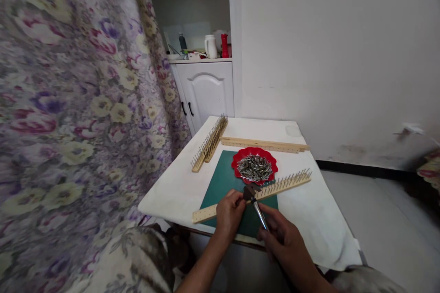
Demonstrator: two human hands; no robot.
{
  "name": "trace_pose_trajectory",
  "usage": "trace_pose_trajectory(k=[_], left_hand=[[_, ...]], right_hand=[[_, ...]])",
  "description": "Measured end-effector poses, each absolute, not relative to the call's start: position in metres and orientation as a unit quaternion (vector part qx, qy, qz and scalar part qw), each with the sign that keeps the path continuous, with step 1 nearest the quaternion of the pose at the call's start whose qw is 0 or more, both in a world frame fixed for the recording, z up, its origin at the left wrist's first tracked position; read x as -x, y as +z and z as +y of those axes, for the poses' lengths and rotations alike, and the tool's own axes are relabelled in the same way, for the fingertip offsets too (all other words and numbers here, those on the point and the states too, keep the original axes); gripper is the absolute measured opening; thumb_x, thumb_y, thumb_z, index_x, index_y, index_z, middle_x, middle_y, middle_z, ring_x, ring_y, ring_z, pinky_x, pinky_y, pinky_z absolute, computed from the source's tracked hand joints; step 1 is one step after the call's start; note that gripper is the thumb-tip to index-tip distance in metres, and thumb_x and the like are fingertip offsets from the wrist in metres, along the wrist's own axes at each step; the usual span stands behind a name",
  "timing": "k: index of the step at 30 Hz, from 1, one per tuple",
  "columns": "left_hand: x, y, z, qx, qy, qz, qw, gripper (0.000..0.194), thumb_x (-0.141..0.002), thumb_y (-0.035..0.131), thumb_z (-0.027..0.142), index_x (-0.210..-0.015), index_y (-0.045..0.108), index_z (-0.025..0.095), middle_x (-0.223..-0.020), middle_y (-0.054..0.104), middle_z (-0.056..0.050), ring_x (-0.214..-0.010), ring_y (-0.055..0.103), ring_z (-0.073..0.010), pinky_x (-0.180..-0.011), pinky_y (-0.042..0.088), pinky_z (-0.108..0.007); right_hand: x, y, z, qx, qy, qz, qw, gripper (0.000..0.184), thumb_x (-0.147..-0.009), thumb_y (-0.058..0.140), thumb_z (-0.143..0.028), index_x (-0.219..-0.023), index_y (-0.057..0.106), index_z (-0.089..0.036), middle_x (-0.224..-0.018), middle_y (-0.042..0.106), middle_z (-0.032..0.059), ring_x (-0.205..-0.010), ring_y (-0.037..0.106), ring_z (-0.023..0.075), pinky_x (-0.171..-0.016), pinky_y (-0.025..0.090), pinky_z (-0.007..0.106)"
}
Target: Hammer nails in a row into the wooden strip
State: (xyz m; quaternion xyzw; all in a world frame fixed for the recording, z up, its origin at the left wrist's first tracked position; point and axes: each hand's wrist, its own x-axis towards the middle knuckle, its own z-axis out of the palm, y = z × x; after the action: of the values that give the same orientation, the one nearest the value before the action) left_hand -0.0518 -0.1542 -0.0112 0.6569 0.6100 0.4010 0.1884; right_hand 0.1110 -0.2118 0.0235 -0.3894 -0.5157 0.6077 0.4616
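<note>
A wooden strip (206,213) lies aslant over a green cutting mat (222,176); nails stand in rows along its right part, and its left end shows bare holes. My left hand (229,213) is closed in a pinch at the strip's middle. Whatever its fingertips hold is hidden. In my right hand (283,233) is a hammer (258,214) with a shiny metal shaft. Its dark head is over the strip, right beside my left fingertips. Just behind the strip, a red scalloped bowl (235,165) holds a heap of loose nails (255,168).
Nail-studded strips (210,144) lie at the table's left back. More wooden strips (263,143), without standing nails, lie behind the bowl. A white cloth covers the table (172,197). A floral curtain (85,100) hangs left; a white cabinet (209,89) stands behind.
</note>
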Motion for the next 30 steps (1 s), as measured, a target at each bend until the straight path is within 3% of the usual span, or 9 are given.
trace_pose_trajectory(k=[7,14,19,22,25,30], left_hand=[[0.064,-0.006,-0.156,-0.678,0.404,0.573,0.221,0.016,-0.080,0.051,0.022,-0.076,0.066,0.019,-0.075,0.059,-0.002,-0.070,0.056,-0.0150,-0.064,0.039,-0.023],[0.082,0.028,-0.127,-0.710,0.379,0.576,0.141,0.017,-0.082,0.048,0.022,-0.079,0.064,0.019,-0.075,0.060,-0.002,-0.073,0.056,-0.0156,-0.065,0.039,-0.024],[0.067,0.050,-0.078,-0.792,0.210,0.565,0.098,0.014,-0.076,0.053,0.017,-0.074,0.067,0.019,-0.081,0.067,-0.005,-0.082,0.059,-0.0188,-0.073,0.040,-0.026],[0.053,0.051,-0.055,-0.784,0.115,0.600,0.109,0.013,-0.070,0.056,0.012,-0.068,0.068,0.018,-0.072,0.068,-0.006,-0.073,0.061,-0.0206,-0.066,0.041,-0.027],[0.043,0.047,-0.042,-0.770,0.077,0.623,0.113,0.013,-0.065,0.056,0.009,-0.063,0.068,0.016,-0.065,0.068,-0.008,-0.067,0.063,-0.0221,-0.062,0.042,-0.027],[0.039,0.041,-0.029,-0.756,0.029,0.640,0.135,0.014,-0.066,0.057,0.014,-0.072,0.070,0.012,-0.076,0.071,-0.012,-0.079,0.065,-0.0253,-0.070,0.046,-0.028]], right_hand=[[-0.122,0.033,-0.206,0.402,0.596,-0.458,0.523,0.047,-0.079,0.066,-0.033,-0.122,0.054,-0.020,-0.062,0.054,-0.0042,-0.039,0.040,0.0064,-0.036,0.032,0.017],[-0.133,0.033,-0.198,0.420,0.571,-0.456,0.539,0.045,-0.081,0.065,-0.035,-0.123,0.052,-0.021,-0.064,0.056,-0.0038,-0.042,0.043,0.0077,-0.040,0.032,0.018],[-0.131,0.034,-0.199,0.416,0.578,-0.451,0.538,0.047,-0.081,0.064,-0.036,-0.123,0.052,-0.021,-0.062,0.053,-0.0052,-0.040,0.042,0.0069,-0.039,0.030,0.017],[-0.130,0.034,-0.199,0.413,0.583,-0.444,0.540,0.048,-0.080,0.065,-0.036,-0.123,0.052,-0.019,-0.060,0.050,-0.0065,-0.040,0.042,0.0070,-0.038,0.030,0.017],[-0.131,0.033,-0.199,0.410,0.588,-0.439,0.541,0.049,-0.080,0.066,-0.037,-0.123,0.051,-0.018,-0.061,0.051,-0.0058,-0.040,0.041,0.0070,-0.037,0.031,0.018],[-0.132,0.033,-0.198,0.409,0.587,-0.442,0.540,0.049,-0.079,0.066,-0.036,-0.123,0.051,-0.018,-0.060,0.049,-0.0067,-0.039,0.041,0.0069,-0.036,0.031,0.017]])
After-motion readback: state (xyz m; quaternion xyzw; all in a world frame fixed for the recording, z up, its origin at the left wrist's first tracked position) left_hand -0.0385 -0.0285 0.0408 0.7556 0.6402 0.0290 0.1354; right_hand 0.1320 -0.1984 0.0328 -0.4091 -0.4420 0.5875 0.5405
